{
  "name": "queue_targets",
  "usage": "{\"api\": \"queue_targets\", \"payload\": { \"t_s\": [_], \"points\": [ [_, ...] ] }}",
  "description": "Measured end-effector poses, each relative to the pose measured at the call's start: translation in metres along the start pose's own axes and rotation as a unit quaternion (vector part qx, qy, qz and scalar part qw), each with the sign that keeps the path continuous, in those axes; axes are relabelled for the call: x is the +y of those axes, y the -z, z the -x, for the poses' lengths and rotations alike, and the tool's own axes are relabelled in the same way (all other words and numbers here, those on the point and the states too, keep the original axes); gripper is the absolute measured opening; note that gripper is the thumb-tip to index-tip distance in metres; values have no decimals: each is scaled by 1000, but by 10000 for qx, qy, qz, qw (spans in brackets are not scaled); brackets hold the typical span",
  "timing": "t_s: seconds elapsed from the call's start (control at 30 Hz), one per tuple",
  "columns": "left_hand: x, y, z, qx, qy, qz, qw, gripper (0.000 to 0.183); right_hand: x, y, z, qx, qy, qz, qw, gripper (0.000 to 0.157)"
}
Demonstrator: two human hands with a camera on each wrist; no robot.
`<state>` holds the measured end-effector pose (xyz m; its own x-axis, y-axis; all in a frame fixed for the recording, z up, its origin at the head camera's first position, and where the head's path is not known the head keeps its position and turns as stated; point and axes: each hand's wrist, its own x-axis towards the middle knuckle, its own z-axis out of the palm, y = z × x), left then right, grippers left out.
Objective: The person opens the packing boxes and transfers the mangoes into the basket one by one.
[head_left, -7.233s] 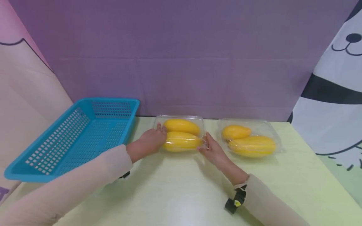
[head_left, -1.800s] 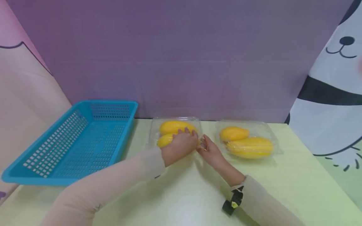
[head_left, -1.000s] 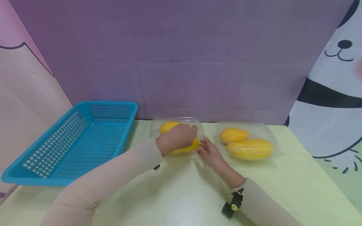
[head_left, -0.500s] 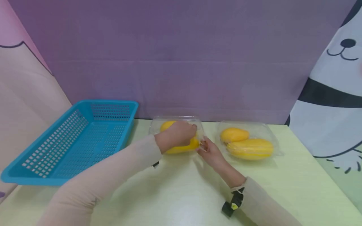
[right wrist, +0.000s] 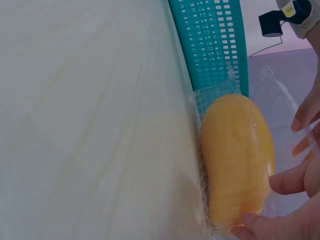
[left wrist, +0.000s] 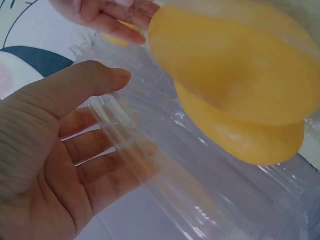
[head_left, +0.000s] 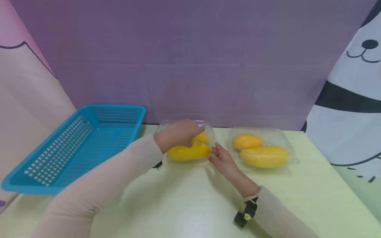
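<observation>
A clear plastic clamshell box (head_left: 210,132) holding two yellow mangoes (head_left: 187,153) stands at the middle back of the table. My left hand (head_left: 178,134) reaches over it and holds the lid's edge, thumb on one side and fingers behind the plastic. In the left wrist view the raised lid (left wrist: 195,210) slants away from the mangoes (left wrist: 235,65). At the box's right end, my right hand (head_left: 222,162) grips the lower edge; in the right wrist view its thumb and fingertip lie right against the plastic beside a mango (right wrist: 235,160). My left arm hides part of the rear mango.
A second clear box (head_left: 279,136) with two yellow fruits (head_left: 263,156) sits to the right on the pale table (head_left: 184,205). To the left stands a blue perforated basket (head_left: 138,127). A purple cloth (head_left: 190,66) hangs behind the table.
My left hand has moved from the box's left side across to its right front, then back and up with the lid, uncovering the front mango. The right hand has stayed at the right end.
</observation>
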<state>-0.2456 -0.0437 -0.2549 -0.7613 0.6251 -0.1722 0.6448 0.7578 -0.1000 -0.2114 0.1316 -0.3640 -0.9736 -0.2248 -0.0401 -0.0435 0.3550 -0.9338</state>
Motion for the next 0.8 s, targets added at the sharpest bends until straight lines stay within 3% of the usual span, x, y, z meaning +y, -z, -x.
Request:
{"api": "queue_targets", "payload": {
  "t_s": [0.33,0.63,0.8],
  "points": [
    [-8,17,9,465,-107,-322,9983,52,-3,-3,-2,-46,-110,-87,9999,67],
    [-15,24,5,1051,242,-248,9939,32,1,-1,-4,-24,-88,-38,10000,67],
    [-19,30,-2,1301,529,-72,9901,31,2,-1,-4,-6,-134,8,9999,67]
  ]
}}
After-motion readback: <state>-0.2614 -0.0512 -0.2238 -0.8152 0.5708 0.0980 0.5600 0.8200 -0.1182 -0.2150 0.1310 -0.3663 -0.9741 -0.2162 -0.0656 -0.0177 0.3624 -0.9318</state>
